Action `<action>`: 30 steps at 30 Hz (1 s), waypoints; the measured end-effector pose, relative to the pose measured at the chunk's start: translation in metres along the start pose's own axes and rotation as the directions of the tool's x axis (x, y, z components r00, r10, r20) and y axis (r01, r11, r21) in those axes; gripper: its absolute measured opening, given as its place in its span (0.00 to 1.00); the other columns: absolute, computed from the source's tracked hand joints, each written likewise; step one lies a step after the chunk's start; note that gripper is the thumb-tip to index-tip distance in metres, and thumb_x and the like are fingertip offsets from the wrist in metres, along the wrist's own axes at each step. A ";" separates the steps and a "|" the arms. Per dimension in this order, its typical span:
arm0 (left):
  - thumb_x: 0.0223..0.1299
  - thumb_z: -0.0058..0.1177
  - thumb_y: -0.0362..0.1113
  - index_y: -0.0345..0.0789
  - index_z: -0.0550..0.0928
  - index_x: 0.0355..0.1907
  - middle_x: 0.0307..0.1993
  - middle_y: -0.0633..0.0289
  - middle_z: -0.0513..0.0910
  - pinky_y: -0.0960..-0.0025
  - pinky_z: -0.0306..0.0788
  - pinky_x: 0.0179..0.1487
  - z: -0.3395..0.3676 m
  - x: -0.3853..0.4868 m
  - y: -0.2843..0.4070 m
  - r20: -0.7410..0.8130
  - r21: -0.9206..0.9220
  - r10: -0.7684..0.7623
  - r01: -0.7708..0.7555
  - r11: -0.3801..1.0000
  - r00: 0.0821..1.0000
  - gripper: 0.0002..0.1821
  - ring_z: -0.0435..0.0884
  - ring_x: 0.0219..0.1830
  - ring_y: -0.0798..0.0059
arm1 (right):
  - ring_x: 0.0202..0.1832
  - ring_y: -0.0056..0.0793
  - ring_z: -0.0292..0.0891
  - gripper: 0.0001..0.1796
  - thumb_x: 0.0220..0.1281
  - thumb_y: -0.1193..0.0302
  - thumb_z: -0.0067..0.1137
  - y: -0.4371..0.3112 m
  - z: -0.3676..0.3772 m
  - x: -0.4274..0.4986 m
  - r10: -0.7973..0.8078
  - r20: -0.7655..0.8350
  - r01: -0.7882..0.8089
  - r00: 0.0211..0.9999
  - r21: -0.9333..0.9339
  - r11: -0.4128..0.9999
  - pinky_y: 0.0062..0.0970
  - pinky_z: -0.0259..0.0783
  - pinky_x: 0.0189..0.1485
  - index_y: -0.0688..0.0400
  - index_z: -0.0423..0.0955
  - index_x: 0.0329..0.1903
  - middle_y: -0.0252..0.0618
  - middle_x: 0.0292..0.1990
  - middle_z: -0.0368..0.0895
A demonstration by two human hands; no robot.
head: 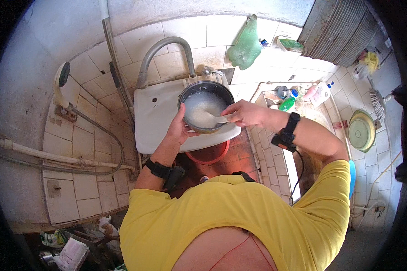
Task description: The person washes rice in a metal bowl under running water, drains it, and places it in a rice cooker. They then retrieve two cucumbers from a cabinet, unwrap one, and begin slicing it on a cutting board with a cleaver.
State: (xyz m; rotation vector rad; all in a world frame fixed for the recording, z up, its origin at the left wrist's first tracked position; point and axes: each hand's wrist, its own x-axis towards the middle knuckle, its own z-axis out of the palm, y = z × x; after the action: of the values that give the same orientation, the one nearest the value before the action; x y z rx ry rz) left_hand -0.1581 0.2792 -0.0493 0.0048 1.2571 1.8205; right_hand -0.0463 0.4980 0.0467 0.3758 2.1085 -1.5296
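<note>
A dark metal pot (pixel 206 87) is held over the right part of a white ceramic sink (pixel 156 117). Whitish, cloudy water with what looks like rice (pixel 203 105) fills its lower part. My left hand (pixel 179 130) grips the pot's left rim and side, thumb at the edge. My right hand (pixel 246 114) holds a pale flat spatula or rice paddle (pixel 220 119), whose blade reaches into the cloudy water over the pot's right edge. Behind the pot are a curved grey faucet (pixel 169 40) and a metal tap lever (pixel 212 71).
A red basin (pixel 212 155) stands on the floor under the sink. Bottles, one green (pixel 287 103) and one white (pixel 320 95), stand on a tiled ledge to the right. A green basin (pixel 362 131) hangs on the right wall, and a hose (pixel 117 139) loops at left.
</note>
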 end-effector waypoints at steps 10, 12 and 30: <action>0.54 0.35 0.72 0.47 0.65 0.61 0.57 0.60 0.71 0.43 0.66 0.50 -0.005 0.000 0.009 0.035 0.008 -0.026 0.026 1.000 0.999 0.40 0.71 0.54 0.55 | 0.23 0.34 0.77 0.17 0.51 0.72 0.52 -0.029 0.021 -0.037 -0.677 0.036 0.103 0.735 -0.993 0.059 0.30 0.69 0.21 0.60 0.72 0.46 0.40 0.21 0.76; 0.55 0.34 0.72 0.47 0.64 0.61 0.57 0.60 0.70 0.42 0.66 0.50 -0.006 0.001 0.010 0.041 0.022 -0.032 0.031 0.999 0.999 0.39 0.71 0.54 0.55 | 0.22 0.32 0.76 0.20 0.48 0.72 0.51 -0.033 0.019 -0.040 -0.710 0.095 0.059 0.697 -0.995 -0.075 0.29 0.68 0.22 0.59 0.72 0.47 0.37 0.20 0.74; 0.54 0.32 0.74 0.48 0.67 0.60 0.56 0.63 0.72 0.43 0.65 0.51 -0.009 0.002 0.018 0.122 0.025 -0.072 0.070 0.997 0.990 0.40 0.70 0.55 0.57 | 0.22 0.31 0.73 0.12 0.44 0.71 0.52 -0.043 0.017 -0.006 -0.737 0.423 0.164 0.527 -0.902 -0.400 0.29 0.65 0.24 0.62 0.74 0.34 0.33 0.19 0.73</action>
State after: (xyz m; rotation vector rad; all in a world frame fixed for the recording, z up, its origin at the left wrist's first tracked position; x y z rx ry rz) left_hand -0.1756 0.2721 -0.0412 0.0814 1.1756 1.7194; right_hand -0.0586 0.4684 0.0806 -1.2039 3.2237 0.6422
